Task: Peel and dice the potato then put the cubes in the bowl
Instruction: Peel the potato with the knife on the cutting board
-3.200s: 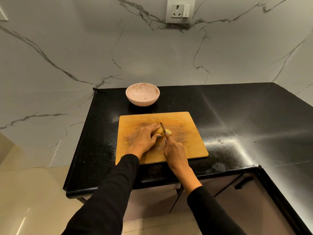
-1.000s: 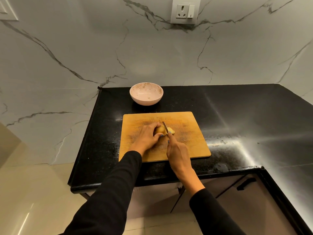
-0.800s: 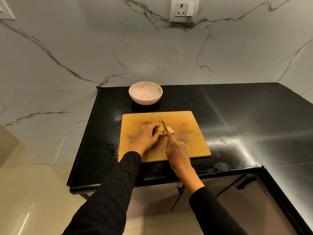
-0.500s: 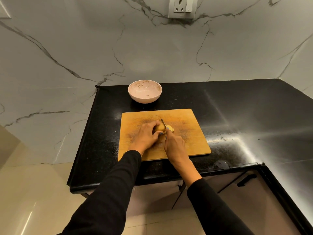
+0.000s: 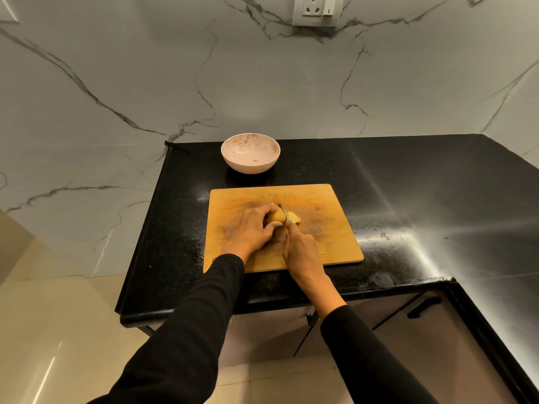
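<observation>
Black stone, glossy and speckled, makes up the desk (image 5: 408, 199), and your board (image 5: 320, 243) lies near its front edge with nothing visible under it to stop a slide; a hard push of the blade could shift it on that slick top. Your bowl (image 5: 250, 167) waits behind the board toward the back left corner, apart from it and holding no cubes that I can see.

Your left hand (image 5: 250, 231) curls over the potato (image 5: 275, 217) at the board's middle, pinning it down, with fingertips just beside the cut line. That is the main risk: the potato is rounded, so it may roll under pressure and bring the knife (image 5: 282, 209) onto those fingers. Your right hand (image 5: 300, 249) is wrapped round the knife, blade down into the potato's right end. A few slices (image 5: 293, 217) lie just right of the blade and could stick to it or skid off.

Your right hand hides the handle entirely. Only a sliver of blade shows. Whether the potato is fully peeled is too small to tell.
</observation>
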